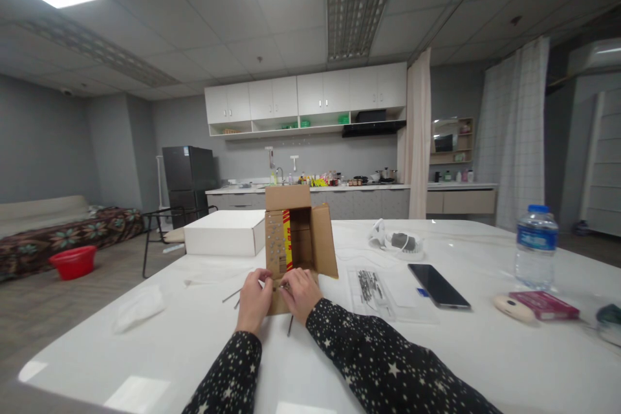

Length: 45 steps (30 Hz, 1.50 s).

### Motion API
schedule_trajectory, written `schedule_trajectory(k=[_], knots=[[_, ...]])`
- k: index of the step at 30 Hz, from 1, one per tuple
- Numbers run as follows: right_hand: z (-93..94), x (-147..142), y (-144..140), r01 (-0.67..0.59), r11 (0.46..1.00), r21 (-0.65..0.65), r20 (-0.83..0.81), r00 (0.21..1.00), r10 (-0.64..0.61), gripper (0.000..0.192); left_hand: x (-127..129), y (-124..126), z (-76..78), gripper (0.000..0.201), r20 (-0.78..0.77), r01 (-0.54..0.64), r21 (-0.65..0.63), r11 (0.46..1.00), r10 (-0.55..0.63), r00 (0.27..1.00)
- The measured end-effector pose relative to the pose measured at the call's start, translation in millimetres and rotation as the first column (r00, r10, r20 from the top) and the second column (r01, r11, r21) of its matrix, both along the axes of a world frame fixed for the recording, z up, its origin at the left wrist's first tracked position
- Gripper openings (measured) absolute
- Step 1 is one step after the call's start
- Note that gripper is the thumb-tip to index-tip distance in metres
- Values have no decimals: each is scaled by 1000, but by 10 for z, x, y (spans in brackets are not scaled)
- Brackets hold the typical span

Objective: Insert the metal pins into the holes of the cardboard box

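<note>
A small brown cardboard box (pixel 297 234) lies on its side on the white table (pixel 436 362), its mouth open toward me and a red and yellow strip inside. My left hand (pixel 253 301) and my right hand (pixel 301 293) meet at the box's lower front flap, fingers pinched on the flap and on a small thin metal piece between them. A few thin dark rods lie on the table beside and under my hands. Both sleeves are black with white stars.
A white flat box (pixel 224 233) stands behind left. On the right lie a clear bag of rods (pixel 371 288), a black phone (pixel 438 285), a water bottle (pixel 534 247), a red case (pixel 546 305) and white headphones (pixel 396 242). A crumpled white bag (pixel 138 306) lies left.
</note>
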State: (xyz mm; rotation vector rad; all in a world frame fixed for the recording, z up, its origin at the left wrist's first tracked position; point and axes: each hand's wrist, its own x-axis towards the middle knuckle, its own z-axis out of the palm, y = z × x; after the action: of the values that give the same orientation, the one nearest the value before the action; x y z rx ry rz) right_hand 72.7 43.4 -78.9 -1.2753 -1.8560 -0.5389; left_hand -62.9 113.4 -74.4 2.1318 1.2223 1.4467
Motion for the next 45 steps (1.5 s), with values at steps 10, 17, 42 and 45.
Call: schedule_trajectory(k=[10, 17, 42, 45], knots=[[-7, -96, -33, -113, 986, -121, 173, 976, 133, 7, -4, -12, 1, 20, 8, 4, -14, 1000, -4, 1000], [-39, -87, -61, -162, 963, -213, 147, 970, 196, 9, -3, -44, 36, 18, 8, 0, -32, 1000, 0, 1000], [-47, -120, -129, -139, 941, -309, 218, 953, 212, 11, 10, -25, 24, 19, 1, -16, -25, 1000, 16, 1000], [-44, -112, -88, -57, 976, -209, 182, 979, 96, 8, 8, -28, 26, 19, -4, -3, -23, 1000, 3, 1000]])
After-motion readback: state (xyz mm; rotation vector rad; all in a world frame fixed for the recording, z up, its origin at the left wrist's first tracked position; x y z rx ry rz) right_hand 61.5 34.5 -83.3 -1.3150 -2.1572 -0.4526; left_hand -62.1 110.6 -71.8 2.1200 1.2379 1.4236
